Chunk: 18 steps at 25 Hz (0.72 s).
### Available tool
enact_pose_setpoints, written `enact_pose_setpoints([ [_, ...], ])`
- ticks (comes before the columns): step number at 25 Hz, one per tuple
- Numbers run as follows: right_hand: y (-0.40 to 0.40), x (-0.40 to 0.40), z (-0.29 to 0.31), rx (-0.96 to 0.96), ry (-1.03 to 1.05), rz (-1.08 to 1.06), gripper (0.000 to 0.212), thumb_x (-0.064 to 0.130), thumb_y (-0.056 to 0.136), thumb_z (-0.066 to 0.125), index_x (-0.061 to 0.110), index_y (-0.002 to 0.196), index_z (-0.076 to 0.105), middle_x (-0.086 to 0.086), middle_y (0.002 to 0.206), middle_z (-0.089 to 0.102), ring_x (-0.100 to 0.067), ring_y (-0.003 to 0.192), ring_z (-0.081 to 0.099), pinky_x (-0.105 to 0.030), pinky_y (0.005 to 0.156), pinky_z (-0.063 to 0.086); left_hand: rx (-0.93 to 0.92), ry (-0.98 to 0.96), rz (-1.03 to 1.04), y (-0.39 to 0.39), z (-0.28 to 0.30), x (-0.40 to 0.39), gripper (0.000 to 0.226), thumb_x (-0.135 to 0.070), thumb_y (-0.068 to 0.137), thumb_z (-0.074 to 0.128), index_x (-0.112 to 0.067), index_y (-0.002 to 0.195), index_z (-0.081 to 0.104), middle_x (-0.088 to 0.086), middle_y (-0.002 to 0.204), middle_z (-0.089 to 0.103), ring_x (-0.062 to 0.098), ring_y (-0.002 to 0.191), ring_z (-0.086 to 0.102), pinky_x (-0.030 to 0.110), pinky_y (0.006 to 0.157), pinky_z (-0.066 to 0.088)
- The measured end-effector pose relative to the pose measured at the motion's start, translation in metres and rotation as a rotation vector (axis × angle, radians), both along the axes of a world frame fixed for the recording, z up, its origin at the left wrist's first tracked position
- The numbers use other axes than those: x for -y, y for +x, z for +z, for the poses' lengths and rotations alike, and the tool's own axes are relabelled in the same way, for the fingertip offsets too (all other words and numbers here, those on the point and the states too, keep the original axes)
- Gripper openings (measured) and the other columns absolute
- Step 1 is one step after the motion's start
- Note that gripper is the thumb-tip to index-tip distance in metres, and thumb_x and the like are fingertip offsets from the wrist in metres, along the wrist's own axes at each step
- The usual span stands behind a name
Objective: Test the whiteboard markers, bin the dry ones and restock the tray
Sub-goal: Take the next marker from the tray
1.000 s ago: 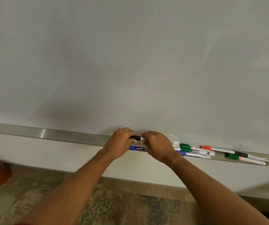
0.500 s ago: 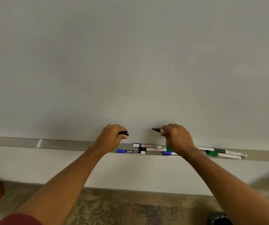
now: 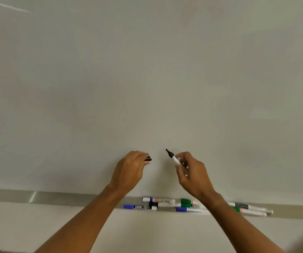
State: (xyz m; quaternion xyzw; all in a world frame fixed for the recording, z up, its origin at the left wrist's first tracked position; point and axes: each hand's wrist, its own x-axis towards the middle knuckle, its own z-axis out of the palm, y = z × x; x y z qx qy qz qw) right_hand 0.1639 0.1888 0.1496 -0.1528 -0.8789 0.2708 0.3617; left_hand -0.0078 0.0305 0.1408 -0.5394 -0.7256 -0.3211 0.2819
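Note:
My right hand [image 3: 192, 172] grips an uncapped black marker [image 3: 174, 158], its tip pointing up and left close to the whiteboard [image 3: 147, 79]. My left hand [image 3: 128, 168] is closed around the marker's black cap [image 3: 148, 159], a short way left of the tip. Below the hands, the metal tray [image 3: 37, 197] carries several markers: a blue-capped one [image 3: 137, 206] at the left, green-capped ones [image 3: 186, 202] in the middle, and more [image 3: 251, 209] at the right, partly hidden behind my right forearm.
The whiteboard fills most of the view and shows no marks near the hands. A faint pale streak [image 3: 6, 5] crosses its top left corner. Below the tray is a plain wall [image 3: 37, 225].
The two hands pulled the cap off the black marker and moved apart. Both have risen from the tray up onto the board, and the marker tip now tilts upward.

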Motion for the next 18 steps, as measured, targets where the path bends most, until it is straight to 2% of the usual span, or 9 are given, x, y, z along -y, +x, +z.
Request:
enact_pose_setpoints([
  [3, 0.001, -0.003, 0.038, -0.181, -0.054, -0.008, 0.009, 0.019, 0.092, 0.064, 0.026, 0.095, 0.060, 0.014, 0.082, 0.066, -0.009, 0.062, 0.059, -0.015, 0.052, 0.042, -0.127, 0.153, 0.042, -0.006, 0.044, -0.011, 0.021, -0.019, 0.084, 0.066, -0.007, 0.100, 0.072, 0.008, 0.107, 0.070, 0.024, 0.098, 0.067, 0.038, 0.081, 0.055],
  [6, 0.001, -0.007, 0.077, -0.341, -0.047, -0.004, 0.019, 0.004, 0.083, 0.069, 0.020, 0.093, 0.068, 0.015, 0.076, 0.064, -0.005, 0.054, 0.053, -0.009, 0.050, 0.035, -0.218, 0.267, 0.067, -0.013, 0.106, -0.025, 0.024, -0.023, 0.088, 0.062, -0.007, 0.102, 0.072, 0.014, 0.124, 0.062, 0.029, 0.121, 0.056, 0.040, 0.096, 0.047],
  [8, 0.001, -0.009, 0.103, -0.404, -0.027, 0.039, 0.031, -0.003, 0.077, 0.065, 0.017, 0.099, 0.070, 0.012, 0.077, 0.065, -0.004, 0.053, 0.052, -0.009, 0.050, 0.035, -0.259, 0.317, 0.063, -0.016, 0.151, -0.032, 0.022, -0.019, 0.087, 0.064, -0.005, 0.103, 0.072, 0.017, 0.132, 0.057, 0.032, 0.129, 0.048, 0.042, 0.100, 0.044],
  [11, 0.000, -0.007, 0.144, -0.514, 0.053, 0.112, 0.036, -0.002, 0.077, 0.061, 0.016, 0.106, 0.071, 0.011, 0.087, 0.069, -0.006, 0.062, 0.059, -0.010, 0.055, 0.040, -0.329, 0.359, 0.072, -0.022, 0.208, -0.035, 0.022, -0.018, 0.089, 0.064, -0.004, 0.105, 0.070, 0.019, 0.135, 0.054, 0.033, 0.133, 0.043, 0.048, 0.101, 0.044],
  [13, -0.003, -0.002, 0.171, -0.584, 0.035, 0.146, 0.026, -0.002, 0.083, 0.064, 0.018, 0.099, 0.068, 0.010, 0.077, 0.066, -0.012, 0.056, 0.056, -0.020, 0.049, 0.042, -0.368, 0.385, 0.081, -0.028, 0.240, -0.032, 0.022, -0.017, 0.089, 0.064, -0.004, 0.106, 0.070, 0.019, 0.136, 0.053, 0.034, 0.135, 0.041, 0.050, 0.101, 0.044],
  [15, -0.006, 0.003, 0.201, -0.653, 0.015, 0.148, 0.020, 0.001, 0.086, 0.067, 0.019, 0.091, 0.062, 0.006, 0.068, 0.061, -0.013, 0.050, 0.052, -0.022, 0.045, 0.040, -0.415, 0.411, 0.096, -0.035, 0.270, -0.027, 0.023, -0.018, 0.089, 0.063, -0.004, 0.106, 0.070, 0.020, 0.137, 0.052, 0.035, 0.135, 0.040, 0.051, 0.103, 0.042],
  [17, -0.013, 0.009, 0.227, -0.720, 0.033, 0.139, 0.016, 0.004, 0.087, 0.068, 0.019, 0.091, 0.062, 0.006, 0.068, 0.061, -0.013, 0.051, 0.054, -0.020, 0.045, 0.042, -0.444, 0.426, 0.109, -0.046, 0.295, -0.021, 0.023, -0.018, 0.089, 0.065, -0.005, 0.107, 0.069, 0.020, 0.138, 0.050, 0.036, 0.136, 0.038, 0.051, 0.105, 0.040],
  [18, -0.018, 0.013, 0.239, -0.748, 0.033, 0.147, 0.015, 0.005, 0.087, 0.068, 0.019, 0.093, 0.065, 0.007, 0.070, 0.063, -0.013, 0.054, 0.058, -0.024, 0.047, 0.048, -0.451, 0.433, 0.115, -0.052, 0.306, -0.018, 0.023, -0.018, 0.089, 0.065, -0.005, 0.108, 0.069, 0.020, 0.139, 0.050, 0.036, 0.137, 0.037, 0.051, 0.106, 0.039],
])
